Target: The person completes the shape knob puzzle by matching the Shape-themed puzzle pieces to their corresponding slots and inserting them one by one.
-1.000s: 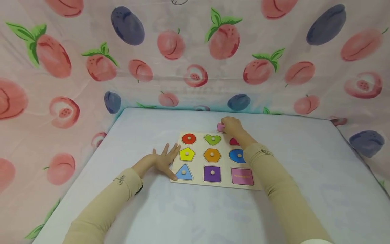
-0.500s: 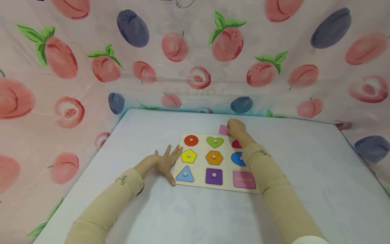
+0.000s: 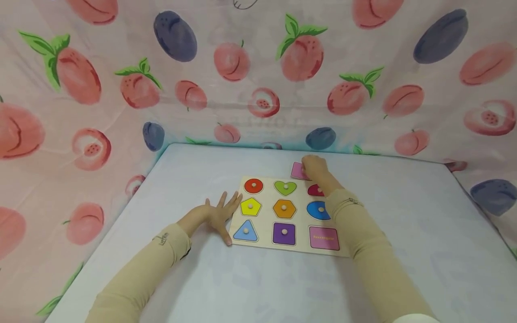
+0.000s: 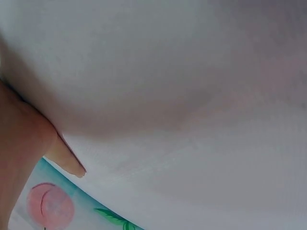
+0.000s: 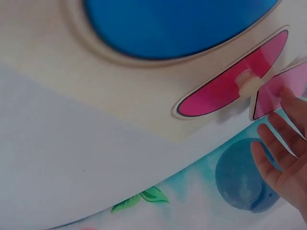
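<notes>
Beyond the far edge of a pale puzzle board (image 3: 264, 220), my right hand (image 3: 316, 168) pinches a pink rectangular puzzle piece (image 3: 297, 171); the fingers cover its right part. In the right wrist view, the thumb and index finger meet at the face of this pink piece (image 5: 278, 93), while the other fingers extend below. My left hand (image 3: 220, 218) lies spread at the board's left side, fingertips and thumb along its edge. At the board's near right corner is a pink recess (image 3: 324, 238) with yellow lettering.
Knobbed pieces sit in the board: a red circle (image 3: 253, 185), a green heart (image 3: 285, 188), a yellow pentagon (image 3: 247, 210), an orange hexagon (image 3: 281, 214) and several others. A white-covered table (image 3: 242, 287) carries it. Fruit-print cloth (image 3: 258, 58) rises behind and at the left.
The right hand and pink piece have shifted only slightly beyond the board, and more of the piece shows beside the fingers. The left hand keeps its place. The head view has shifted a little.
</notes>
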`<state>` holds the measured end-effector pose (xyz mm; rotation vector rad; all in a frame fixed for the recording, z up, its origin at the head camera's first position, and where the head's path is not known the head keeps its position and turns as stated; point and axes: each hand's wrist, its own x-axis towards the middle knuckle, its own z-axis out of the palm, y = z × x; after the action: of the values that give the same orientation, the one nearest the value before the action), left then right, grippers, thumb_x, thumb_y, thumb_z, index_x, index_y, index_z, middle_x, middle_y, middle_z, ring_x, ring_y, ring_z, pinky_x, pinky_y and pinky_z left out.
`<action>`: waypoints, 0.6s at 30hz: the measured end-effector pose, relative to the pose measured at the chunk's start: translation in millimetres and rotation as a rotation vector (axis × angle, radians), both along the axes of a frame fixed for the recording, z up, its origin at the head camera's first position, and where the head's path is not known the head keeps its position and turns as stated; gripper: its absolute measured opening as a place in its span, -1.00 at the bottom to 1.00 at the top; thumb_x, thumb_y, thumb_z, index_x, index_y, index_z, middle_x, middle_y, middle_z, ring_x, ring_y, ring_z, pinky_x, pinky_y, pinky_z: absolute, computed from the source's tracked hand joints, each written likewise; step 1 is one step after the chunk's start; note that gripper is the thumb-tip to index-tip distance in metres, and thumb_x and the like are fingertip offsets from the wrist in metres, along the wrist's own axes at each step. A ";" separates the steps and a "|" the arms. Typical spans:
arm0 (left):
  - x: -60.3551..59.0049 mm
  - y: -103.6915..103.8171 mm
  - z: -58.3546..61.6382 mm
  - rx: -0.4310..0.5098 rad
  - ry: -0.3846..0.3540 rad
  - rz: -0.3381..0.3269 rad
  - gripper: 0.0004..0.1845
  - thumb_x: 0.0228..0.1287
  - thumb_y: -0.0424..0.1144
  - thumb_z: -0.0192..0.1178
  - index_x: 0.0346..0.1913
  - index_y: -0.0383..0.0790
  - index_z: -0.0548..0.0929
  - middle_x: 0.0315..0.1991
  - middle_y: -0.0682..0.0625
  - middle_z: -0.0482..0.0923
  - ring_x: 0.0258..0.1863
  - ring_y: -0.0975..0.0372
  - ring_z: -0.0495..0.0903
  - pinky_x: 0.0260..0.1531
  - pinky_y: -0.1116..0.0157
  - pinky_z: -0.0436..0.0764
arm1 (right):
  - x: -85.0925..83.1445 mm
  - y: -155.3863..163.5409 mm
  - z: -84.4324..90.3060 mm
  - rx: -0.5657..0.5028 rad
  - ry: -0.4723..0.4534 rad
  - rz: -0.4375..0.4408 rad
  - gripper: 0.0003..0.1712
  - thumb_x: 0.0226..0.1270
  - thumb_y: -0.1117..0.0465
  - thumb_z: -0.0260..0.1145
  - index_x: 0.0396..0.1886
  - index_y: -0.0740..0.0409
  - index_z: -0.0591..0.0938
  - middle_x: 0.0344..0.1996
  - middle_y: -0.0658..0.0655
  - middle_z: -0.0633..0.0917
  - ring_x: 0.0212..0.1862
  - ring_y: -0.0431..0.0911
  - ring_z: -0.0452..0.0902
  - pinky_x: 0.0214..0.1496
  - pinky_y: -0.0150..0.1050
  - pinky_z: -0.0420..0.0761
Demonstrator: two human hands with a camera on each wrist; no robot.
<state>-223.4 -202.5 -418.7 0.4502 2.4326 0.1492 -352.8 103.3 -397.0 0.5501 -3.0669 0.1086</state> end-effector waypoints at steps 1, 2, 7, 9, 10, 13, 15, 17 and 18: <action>0.1 1.0 0.1 0.001 0.000 -0.001 0.50 -0.29 0.22 0.49 0.47 -0.01 -0.50 0.48 0.00 -0.71 0.44 -0.06 -0.67 0.19 -0.44 -0.40 | 1.1 1.2 1.0 0.009 0.009 -0.001 -0.89 0.26 0.34 0.19 -0.34 0.31 0.61 -0.34 0.25 0.68 -0.22 0.15 0.59 -0.11 0.02 0.62; 0.0 1.9 0.3 0.001 0.000 -0.001 0.50 -0.30 0.22 0.49 0.47 -0.01 -0.50 0.48 0.00 -0.71 0.44 -0.06 -0.67 0.19 -0.44 -0.40 | 1.4 2.8 1.0 0.018 0.022 0.005 -0.89 0.27 0.33 0.19 -0.34 0.31 0.60 -0.34 0.26 0.67 -0.21 0.16 0.59 -0.10 0.03 0.62; -0.2 5.0 -0.6 0.011 -0.012 0.005 0.51 -0.30 0.20 0.50 0.47 -0.01 -0.50 0.48 0.00 -0.71 0.44 -0.06 -0.68 0.18 -0.44 -0.42 | -0.3 10.4 2.5 0.034 0.099 0.027 -0.90 0.26 0.33 0.21 -0.39 0.30 0.59 -0.41 0.23 0.67 -0.27 0.15 0.59 -0.13 0.01 0.62; 0.2 5.4 -0.8 0.012 -0.012 0.003 0.51 -0.30 0.20 0.50 0.47 -0.02 -0.50 0.48 0.00 -0.71 0.44 -0.06 -0.67 0.18 -0.44 -0.41 | 0.8 13.5 5.1 0.031 0.112 0.041 -0.90 0.26 0.32 0.23 -0.41 0.30 0.59 -0.44 0.22 0.66 -0.30 0.13 0.59 -0.15 -0.01 0.62; 0.4 5.4 -1.2 0.011 -0.013 0.003 0.51 -0.30 0.20 0.50 0.47 -0.01 -0.50 0.48 0.00 -0.71 0.44 -0.06 -0.68 0.18 -0.44 -0.41 | 2.3 15.2 7.1 0.029 0.112 0.051 -0.89 0.26 0.32 0.23 -0.41 0.30 0.58 -0.45 0.22 0.65 -0.31 0.13 0.58 -0.17 -0.02 0.62; -0.3 2.9 -2.5 0.004 -0.013 0.001 0.51 -0.29 0.21 0.49 0.45 0.02 -0.54 0.46 0.04 -0.75 0.43 -0.04 -0.72 0.19 -0.43 -0.43 | 5.8 18.5 11.7 0.031 0.110 0.077 -0.88 0.27 0.30 0.25 -0.39 0.30 0.58 -0.45 0.22 0.65 -0.31 0.12 0.58 -0.18 -0.03 0.63; -1.1 1.5 -1.7 0.003 -0.016 0.005 0.52 -0.29 0.21 0.49 0.45 0.03 -0.56 0.46 0.04 -0.77 0.42 -0.04 -0.73 0.19 -0.42 -0.45 | 8.7 19.6 15.9 0.030 0.107 0.090 -0.87 0.27 0.29 0.25 -0.36 0.31 0.59 -0.43 0.23 0.65 -0.30 0.12 0.57 -0.17 -0.04 0.63; -2.0 0.6 -0.2 0.009 -0.019 0.003 0.52 -0.29 0.22 0.49 0.44 0.03 -0.57 0.46 0.04 -0.77 0.42 -0.04 -0.73 0.19 -0.42 -0.46 | 11.1 20.6 19.8 0.035 0.110 0.105 -0.86 0.27 0.28 0.25 -0.33 0.32 0.61 -0.42 0.23 0.65 -0.29 0.11 0.56 -0.15 -0.03 0.63; -2.7 0.7 0.3 0.012 -0.020 0.002 0.52 -0.28 0.22 0.48 0.45 0.01 -0.56 0.46 0.02 -0.77 0.43 -0.04 -0.72 0.19 -0.42 -0.46 | 13.1 21.2 22.4 0.034 0.111 0.115 -0.86 0.27 0.28 0.25 -0.33 0.32 0.61 -0.42 0.24 0.65 -0.29 0.11 0.56 -0.15 -0.03 0.64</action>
<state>-226.1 -201.8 -418.4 0.4499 2.4134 0.1678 -339.6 124.5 -374.7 0.7090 -2.9343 0.0277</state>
